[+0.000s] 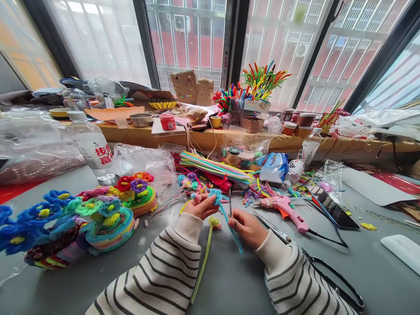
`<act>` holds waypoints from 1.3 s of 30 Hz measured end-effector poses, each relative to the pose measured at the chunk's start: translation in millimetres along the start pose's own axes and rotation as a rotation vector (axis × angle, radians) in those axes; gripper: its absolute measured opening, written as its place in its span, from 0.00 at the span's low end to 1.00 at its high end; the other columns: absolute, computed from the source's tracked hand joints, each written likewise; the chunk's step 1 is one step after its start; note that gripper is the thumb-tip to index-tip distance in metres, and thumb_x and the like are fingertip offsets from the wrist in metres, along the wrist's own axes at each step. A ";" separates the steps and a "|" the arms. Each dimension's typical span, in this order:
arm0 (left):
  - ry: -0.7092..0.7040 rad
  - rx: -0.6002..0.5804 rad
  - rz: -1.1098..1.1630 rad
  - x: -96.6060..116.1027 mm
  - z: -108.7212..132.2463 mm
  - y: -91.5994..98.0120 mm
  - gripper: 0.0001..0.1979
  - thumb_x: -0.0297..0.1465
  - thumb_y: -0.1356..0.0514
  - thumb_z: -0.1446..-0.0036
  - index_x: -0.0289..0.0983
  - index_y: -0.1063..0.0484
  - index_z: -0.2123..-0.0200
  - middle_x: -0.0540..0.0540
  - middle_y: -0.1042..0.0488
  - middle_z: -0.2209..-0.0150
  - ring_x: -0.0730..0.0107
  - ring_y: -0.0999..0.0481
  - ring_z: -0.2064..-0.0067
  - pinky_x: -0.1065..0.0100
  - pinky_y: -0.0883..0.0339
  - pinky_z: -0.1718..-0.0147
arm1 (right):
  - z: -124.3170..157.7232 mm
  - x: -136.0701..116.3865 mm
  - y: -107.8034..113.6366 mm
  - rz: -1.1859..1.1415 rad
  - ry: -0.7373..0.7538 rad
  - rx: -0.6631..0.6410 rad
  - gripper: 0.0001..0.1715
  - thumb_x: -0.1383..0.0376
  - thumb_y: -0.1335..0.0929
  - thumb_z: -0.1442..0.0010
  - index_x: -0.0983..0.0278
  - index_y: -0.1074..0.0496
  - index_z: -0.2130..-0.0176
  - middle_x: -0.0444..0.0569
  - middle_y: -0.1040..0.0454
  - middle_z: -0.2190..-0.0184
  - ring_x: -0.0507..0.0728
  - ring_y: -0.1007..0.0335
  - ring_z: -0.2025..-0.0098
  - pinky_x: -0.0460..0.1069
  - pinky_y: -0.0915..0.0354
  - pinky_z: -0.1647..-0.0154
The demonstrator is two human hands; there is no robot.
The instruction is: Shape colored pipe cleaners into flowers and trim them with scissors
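Observation:
My left hand [200, 207] is closed, pinching a small light-blue pipe-cleaner flower [215, 196] whose blue tail [233, 235] hangs down between my hands. My right hand [246, 226] is closed round a thin metal tool [230, 204], likely tweezers or small scissors, that points up at the flower. A yellow-green pipe-cleaner flower on a long green stem [204, 258] lies on the grey table [229, 284] under my wrists. Both sleeves are striped.
Finished pipe-cleaner flower coasters [108, 223] are piled at left, with a water bottle [93, 148] behind them. A pink glue gun [285, 208], scissors [272, 227], a dark phone [333, 205] and loose pipe cleaners [216, 168] lie ahead. The wooden shelf [203, 138] holds jars and pipe-cleaner bundles.

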State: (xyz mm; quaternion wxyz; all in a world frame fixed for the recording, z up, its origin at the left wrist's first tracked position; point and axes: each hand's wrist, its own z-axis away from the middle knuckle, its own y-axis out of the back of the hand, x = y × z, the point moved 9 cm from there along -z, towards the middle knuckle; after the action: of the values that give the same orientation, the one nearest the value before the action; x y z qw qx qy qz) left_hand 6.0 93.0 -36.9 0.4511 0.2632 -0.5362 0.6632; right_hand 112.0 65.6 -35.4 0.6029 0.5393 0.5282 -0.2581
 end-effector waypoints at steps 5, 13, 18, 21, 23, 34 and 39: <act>-0.007 -0.004 -0.053 -0.9 0.1 -1.1 0.07 0.25 0.36 0.67 0.32 0.34 0.82 0.50 0.28 0.84 0.75 0.28 0.81 0.77 0.32 0.80 | 3.1 -4.9 -10.0 0.041 0.022 -0.083 0.30 0.41 0.43 0.56 0.65 0.40 0.80 0.41 0.44 0.82 0.49 0.49 0.79 0.44 0.48 0.78; -0.096 -0.001 -0.008 9.6 -3.9 4.8 0.09 0.28 0.36 0.67 0.32 0.34 0.79 0.52 0.31 0.86 0.80 0.34 0.85 0.78 0.38 0.85 | 2.5 -13.6 15.4 -0.074 -0.017 0.062 0.27 0.45 0.39 0.56 0.67 0.34 0.77 0.43 0.39 0.81 0.49 0.45 0.78 0.44 0.46 0.77; -0.227 -0.064 -0.054 33.6 -6.8 7.7 0.12 0.33 0.37 0.67 0.33 0.36 0.78 0.54 0.35 0.87 0.82 0.39 0.87 0.77 0.46 0.88 | 9.7 -10.1 51.5 -0.027 -0.047 0.317 0.24 0.47 0.39 0.54 0.66 0.35 0.78 0.41 0.43 0.85 0.48 0.48 0.83 0.43 0.49 0.82; -0.254 -0.043 -0.373 38.2 -8.2 11.1 0.13 0.33 0.39 0.65 0.34 0.36 0.74 0.56 0.38 0.88 0.82 0.42 0.88 0.76 0.50 0.88 | 11.9 -5.1 57.6 0.379 -0.091 0.377 0.19 0.52 0.36 0.55 0.65 0.36 0.82 0.42 0.40 0.85 0.49 0.45 0.81 0.44 0.48 0.80; -0.311 -0.010 -0.704 41.2 -8.0 12.8 0.11 0.31 0.40 0.65 0.34 0.36 0.75 0.57 0.42 0.89 0.81 0.44 0.87 0.75 0.51 0.86 | 10.5 5.2 53.0 0.660 -0.186 0.324 0.16 0.56 0.34 0.57 0.65 0.36 0.83 0.43 0.38 0.84 0.51 0.43 0.79 0.45 0.49 0.79; -0.276 -0.159 -1.560 13.4 -3.5 4.6 0.16 0.44 0.42 0.67 0.36 0.34 0.88 0.54 0.45 0.89 0.77 0.45 0.83 0.73 0.55 0.83 | 10.1 11.3 48.7 0.790 -0.264 0.282 0.11 0.62 0.37 0.51 0.64 0.33 0.80 0.46 0.31 0.79 0.52 0.37 0.76 0.45 0.47 0.76; -0.162 -0.208 -1.793 -8.2 -3.1 4.3 0.21 0.45 0.42 0.71 0.37 0.47 0.93 0.55 0.50 0.90 0.78 0.50 0.85 0.72 0.59 0.83 | 12.9 12.5 54.0 0.819 -0.305 0.341 0.09 0.63 0.37 0.52 0.64 0.33 0.80 0.46 0.31 0.78 0.53 0.36 0.75 0.46 0.47 0.76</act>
State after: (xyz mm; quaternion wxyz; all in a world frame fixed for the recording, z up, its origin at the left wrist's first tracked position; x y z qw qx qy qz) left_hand 6.4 93.2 -46.6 0.7806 0.5860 -0.2172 -0.0092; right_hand 168.1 72.3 -28.3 0.6288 0.7506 0.1271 -0.1584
